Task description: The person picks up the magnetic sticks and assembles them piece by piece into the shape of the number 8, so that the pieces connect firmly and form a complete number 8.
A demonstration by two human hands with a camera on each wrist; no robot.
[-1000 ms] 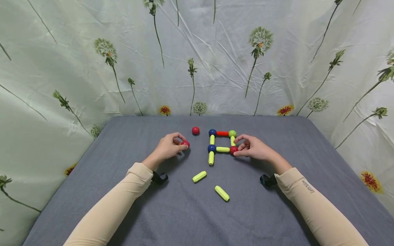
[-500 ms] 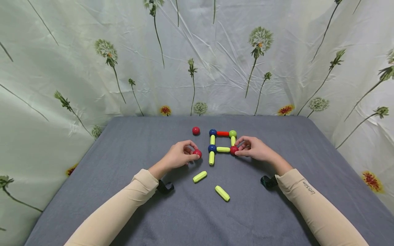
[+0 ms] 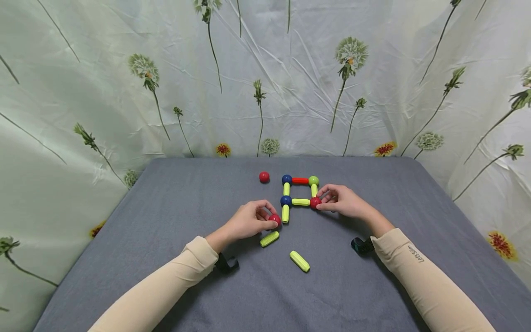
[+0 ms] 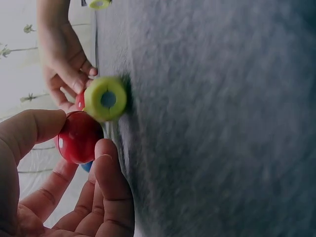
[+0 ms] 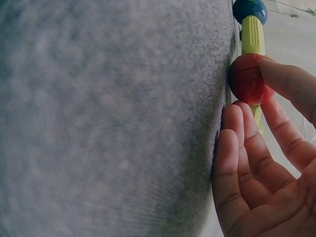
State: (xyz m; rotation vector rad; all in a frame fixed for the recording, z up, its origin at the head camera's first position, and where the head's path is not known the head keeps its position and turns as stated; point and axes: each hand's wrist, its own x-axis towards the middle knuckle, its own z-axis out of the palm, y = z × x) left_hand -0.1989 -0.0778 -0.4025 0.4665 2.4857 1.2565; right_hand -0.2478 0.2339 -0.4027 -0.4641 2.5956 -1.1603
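Observation:
Between its thumb and fingers my left hand [image 3: 252, 220] pinches a red ball [image 3: 274, 220]. That ball is close beside the free end of a yellow-green rod [image 3: 285, 214], which points toward me from a blue ball [image 3: 286, 200]; whether they touch I cannot tell. My right hand [image 3: 345, 201] holds another red ball [image 5: 245, 79] at the near right corner of a square of rods and balls. The square's far side is a red rod [image 3: 300, 180] between a blue ball [image 3: 287, 180] and a green ball [image 3: 313, 180]. Yellow-green rods form its other sides.
A loose red ball [image 3: 264, 176] lies left of the square. Two loose yellow-green rods lie nearer to me, one rod [image 3: 269, 239] just below my left hand and the other rod [image 3: 299, 261] further right. A flowered curtain [image 3: 265, 78] hangs behind the grey cloth-covered table [image 3: 356, 295].
My left hand has carried its red ball right and toward me, up beside the protruding rod's end. My right hand stays on the corner ball.

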